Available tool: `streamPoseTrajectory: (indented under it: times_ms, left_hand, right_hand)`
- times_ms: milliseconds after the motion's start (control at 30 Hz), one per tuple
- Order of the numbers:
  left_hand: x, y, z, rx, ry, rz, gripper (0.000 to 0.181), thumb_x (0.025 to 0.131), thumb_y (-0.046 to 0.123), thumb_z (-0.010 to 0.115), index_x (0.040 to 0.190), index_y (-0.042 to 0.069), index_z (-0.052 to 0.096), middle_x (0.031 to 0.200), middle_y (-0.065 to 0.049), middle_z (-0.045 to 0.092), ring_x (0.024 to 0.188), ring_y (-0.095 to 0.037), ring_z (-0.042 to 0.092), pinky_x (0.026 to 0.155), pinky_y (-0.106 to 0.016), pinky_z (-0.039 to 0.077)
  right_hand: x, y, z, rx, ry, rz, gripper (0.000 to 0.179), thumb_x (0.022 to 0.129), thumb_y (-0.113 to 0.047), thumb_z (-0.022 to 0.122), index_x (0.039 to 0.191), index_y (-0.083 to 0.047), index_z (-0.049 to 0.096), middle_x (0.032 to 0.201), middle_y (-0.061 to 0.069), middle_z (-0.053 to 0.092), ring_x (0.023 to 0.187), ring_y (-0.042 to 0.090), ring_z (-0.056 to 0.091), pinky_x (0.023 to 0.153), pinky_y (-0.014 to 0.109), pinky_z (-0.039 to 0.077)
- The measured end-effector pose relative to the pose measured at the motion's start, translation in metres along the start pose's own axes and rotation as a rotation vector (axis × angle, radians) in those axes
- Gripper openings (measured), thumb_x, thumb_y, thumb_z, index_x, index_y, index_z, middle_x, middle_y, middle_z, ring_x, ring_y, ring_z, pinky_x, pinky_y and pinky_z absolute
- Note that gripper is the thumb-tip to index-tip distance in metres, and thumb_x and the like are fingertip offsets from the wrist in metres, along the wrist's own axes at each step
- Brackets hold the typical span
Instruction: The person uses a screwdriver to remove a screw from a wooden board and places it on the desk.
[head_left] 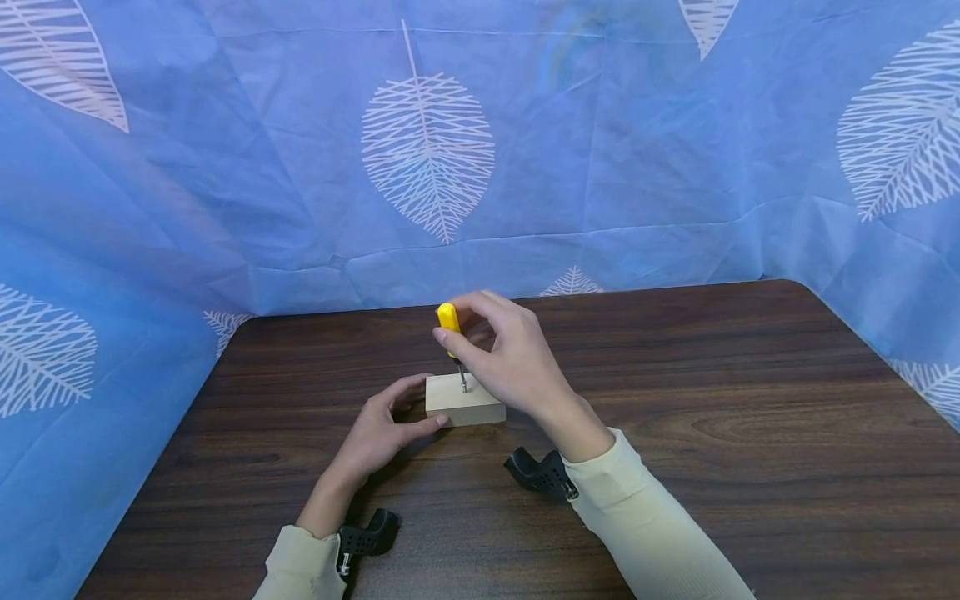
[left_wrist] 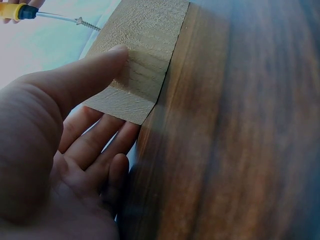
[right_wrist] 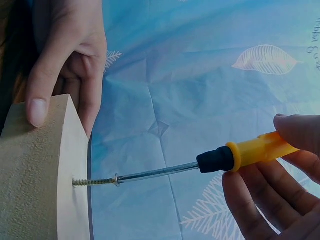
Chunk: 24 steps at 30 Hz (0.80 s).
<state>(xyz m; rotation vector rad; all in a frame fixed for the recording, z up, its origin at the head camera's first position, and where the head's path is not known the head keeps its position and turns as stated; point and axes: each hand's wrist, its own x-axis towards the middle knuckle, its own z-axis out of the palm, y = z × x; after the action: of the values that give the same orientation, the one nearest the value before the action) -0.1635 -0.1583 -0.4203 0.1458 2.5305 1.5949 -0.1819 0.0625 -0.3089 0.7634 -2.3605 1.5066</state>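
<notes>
A pale wooden block (head_left: 467, 412) lies on the dark table, with a screw (right_wrist: 94, 182) standing upright in its top face, much of the thread showing. My right hand (head_left: 517, 354) grips the yellow handle of a screwdriver (right_wrist: 260, 149) between thumb and fingers; its shaft points down and the tip meets the screw head. My left hand (head_left: 386, 425) holds the block at its left end. In the left wrist view the left thumb presses the near side face, while the other fingers reach round the end to the far side.
The brown wood-grain table (head_left: 712, 433) spreads out on both sides of the block. Behind and beside it hangs a blue cloth (head_left: 300, 167) with white leaf prints. Black wrist mounts (head_left: 371, 533) stick out from both cream sleeves, close over the table.
</notes>
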Motion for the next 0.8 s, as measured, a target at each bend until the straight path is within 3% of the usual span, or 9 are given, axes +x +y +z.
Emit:
streamPoseTrajectory:
  times_ms: [400, 800]
  left_hand:
    - [-0.0001, -0.0001, -0.0005, -0.003, 0.0, -0.003, 0.063, 0.094, 0.031, 0.086, 0.152, 0.026, 0.06, 0.153, -0.005, 0.065, 0.143, -0.033, 0.056, 0.118, -0.064, 0.041]
    - [0.0001, 0.0, -0.0001, 0.005, 0.002, -0.002, 0.064, 0.095, 0.03, 0.086, 0.153, 0.026, 0.06, 0.152, -0.006, 0.065, 0.14, -0.032, 0.058, 0.116, -0.062, 0.043]
  right_hand:
    - [0.0006, -0.0002, -0.0005, -0.034, -0.002, -0.02, 0.03, 0.1, -0.018, 0.078, 0.127, -0.009, 0.07, 0.108, 0.002, 0.074, 0.094, 0.013, 0.074, 0.087, 0.029, 0.063]
    - [0.0008, 0.0008, -0.0016, -0.011, 0.001, -0.037, 0.023, 0.101, -0.011, 0.068, 0.124, -0.008, 0.07, 0.108, 0.004, 0.075, 0.098, 0.014, 0.071, 0.089, 0.029, 0.063]
